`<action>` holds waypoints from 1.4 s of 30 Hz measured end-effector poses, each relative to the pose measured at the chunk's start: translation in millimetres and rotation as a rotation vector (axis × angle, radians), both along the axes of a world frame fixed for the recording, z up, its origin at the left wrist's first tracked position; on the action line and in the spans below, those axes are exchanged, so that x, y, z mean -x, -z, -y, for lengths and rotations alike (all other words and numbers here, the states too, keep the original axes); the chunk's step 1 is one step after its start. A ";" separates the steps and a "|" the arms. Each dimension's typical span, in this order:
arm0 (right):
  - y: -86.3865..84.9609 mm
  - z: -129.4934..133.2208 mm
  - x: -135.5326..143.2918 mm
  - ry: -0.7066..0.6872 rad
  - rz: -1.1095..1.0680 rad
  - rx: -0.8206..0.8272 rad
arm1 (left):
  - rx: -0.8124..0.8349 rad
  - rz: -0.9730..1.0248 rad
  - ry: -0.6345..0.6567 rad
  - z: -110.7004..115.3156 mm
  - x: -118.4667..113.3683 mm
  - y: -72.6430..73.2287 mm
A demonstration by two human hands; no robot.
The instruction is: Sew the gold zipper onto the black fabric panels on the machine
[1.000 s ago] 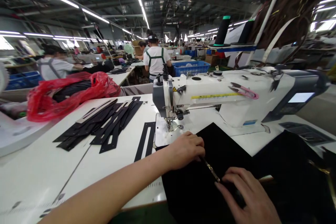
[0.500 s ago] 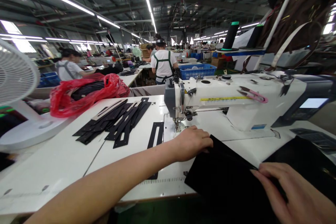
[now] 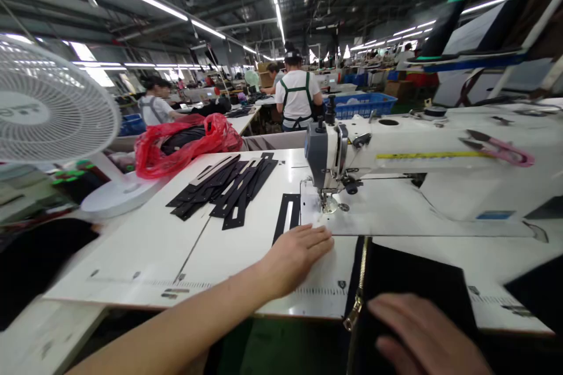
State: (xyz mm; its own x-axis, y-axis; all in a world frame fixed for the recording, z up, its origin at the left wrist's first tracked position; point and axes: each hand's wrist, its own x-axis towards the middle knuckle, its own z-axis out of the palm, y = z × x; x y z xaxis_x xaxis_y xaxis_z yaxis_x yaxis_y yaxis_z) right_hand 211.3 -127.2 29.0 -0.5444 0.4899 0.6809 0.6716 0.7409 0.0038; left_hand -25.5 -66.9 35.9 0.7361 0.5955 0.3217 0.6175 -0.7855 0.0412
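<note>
My left hand (image 3: 295,259) lies palm down, fingers stretched, over the lower end of a black slotted strip (image 3: 285,217), just in front of the sewing machine (image 3: 328,158). To its right, a black fabric piece (image 3: 417,275) with a brass zipper (image 3: 362,263) lies over the table's front edge. My right hand (image 3: 422,334) is over that fabric beside the zipper pull, its fingers extended and a little blurred. Nothing shows under the machine's needle.
A pile of black slotted strips (image 3: 229,187) lies on the white table (image 3: 153,246). Behind are a red plastic bag (image 3: 185,146) and a white fan (image 3: 48,105). Pink-handled snips (image 3: 501,147) rest on the machine. People work farther back.
My left hand has let go of the black fabric and moved onto the strip. The fabric now lies flat with its zipper showing, and my right hand has released its edge. The view has turned left.
</note>
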 end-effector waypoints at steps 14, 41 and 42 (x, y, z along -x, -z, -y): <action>26.9 -115.7 -30.2 0.278 0.062 0.205 | 0.246 -0.011 0.004 -3.7 -23.9 -7.0; 3.8 -98.4 -0.8 0.232 0.319 0.018 | 0.301 -0.101 -0.130 -18.0 -35.5 -8.9; 10.2 -94.0 5.2 0.154 0.328 0.041 | 0.310 -0.093 -0.123 -18.7 -34.0 -8.9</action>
